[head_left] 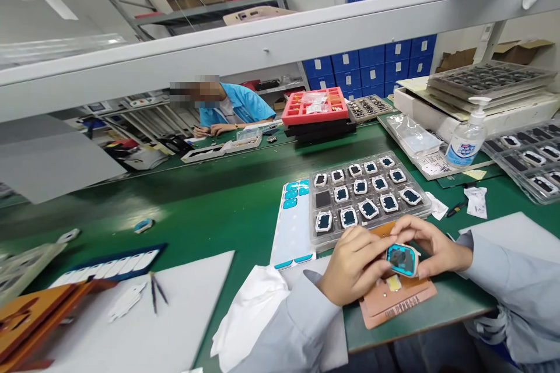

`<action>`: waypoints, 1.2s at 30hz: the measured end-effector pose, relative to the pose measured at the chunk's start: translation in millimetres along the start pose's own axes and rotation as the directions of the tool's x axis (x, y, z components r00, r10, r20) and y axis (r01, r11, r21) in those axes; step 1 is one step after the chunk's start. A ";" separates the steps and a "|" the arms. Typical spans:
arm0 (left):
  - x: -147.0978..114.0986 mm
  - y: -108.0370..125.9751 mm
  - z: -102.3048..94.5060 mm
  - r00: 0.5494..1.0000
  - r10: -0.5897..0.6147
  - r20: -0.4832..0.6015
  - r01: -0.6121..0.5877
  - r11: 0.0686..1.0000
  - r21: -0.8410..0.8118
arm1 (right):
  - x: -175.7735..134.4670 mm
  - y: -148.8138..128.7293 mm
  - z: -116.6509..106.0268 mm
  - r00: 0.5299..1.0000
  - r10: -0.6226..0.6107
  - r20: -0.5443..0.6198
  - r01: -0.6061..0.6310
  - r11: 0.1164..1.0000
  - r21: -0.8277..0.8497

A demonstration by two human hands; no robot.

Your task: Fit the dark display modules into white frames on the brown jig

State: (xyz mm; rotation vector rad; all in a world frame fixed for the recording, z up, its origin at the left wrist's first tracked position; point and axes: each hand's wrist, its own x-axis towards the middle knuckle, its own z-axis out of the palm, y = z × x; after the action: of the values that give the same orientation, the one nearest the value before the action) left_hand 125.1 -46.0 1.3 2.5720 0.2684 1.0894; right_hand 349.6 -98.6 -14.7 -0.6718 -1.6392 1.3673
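Between both hands is a watch case (402,260), white-framed with a bright blue film edge around a dark middle. My left hand (359,262) grips its left side with thumb and fingers. On its right side, my right hand (431,245) pinches the rim, fingers curled over the top. Under the hands lies an orange-brown fixture plate (397,308) with printed characters and a small yellowish patch. Just behind is a clear plastic tray (370,218) holding several similar cases. A white sheet (291,239) with several blue film stickers lies left of the tray.
White cloth (249,309) lies by my left sleeve. Further left are a grey mat (184,315), tweezers (155,291) and orange fixtures (35,317). A pump bottle (467,140) and another tray (531,154) stand at right. A person in blue (245,104) sits across the green bench (210,198).
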 end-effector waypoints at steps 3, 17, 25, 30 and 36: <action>-0.1 -0.7 1.8 1.000 0.004 0.007 -0.004 1.000 0.002 | 0.0 1.9 0.1 1.000 0.011 -0.003 -0.011 0.999 0.036; -0.8 -0.5 0.4 0.991 0.018 -0.130 -0.014 0.999 0.031 | 4.3 2.2 1.4 1.000 -0.028 0.002 0.028 0.995 -0.094; 1.8 1.0 -6.1 0.987 0.089 -0.132 -0.084 0.996 0.043 | 11.6 5.3 -4.7 0.961 -0.273 0.035 0.273 0.933 -0.235; 7.3 2.8 -10.3 0.978 0.164 -0.130 -0.164 0.986 0.011 | 12.5 5.9 -5.8 0.957 -0.291 -0.007 0.287 0.948 -0.134; 5.1 -1.2 -8.8 0.976 0.178 -0.123 -0.183 0.983 -0.029 | 11.0 7.8 -6.1 0.982 -0.174 -0.067 0.166 0.980 -0.113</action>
State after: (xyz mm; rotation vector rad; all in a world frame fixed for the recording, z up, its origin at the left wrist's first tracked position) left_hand 122.2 -41.4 10.0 2.5382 0.0406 1.3026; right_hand 348.8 -84.5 -19.0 -0.6226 -1.6764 1.1253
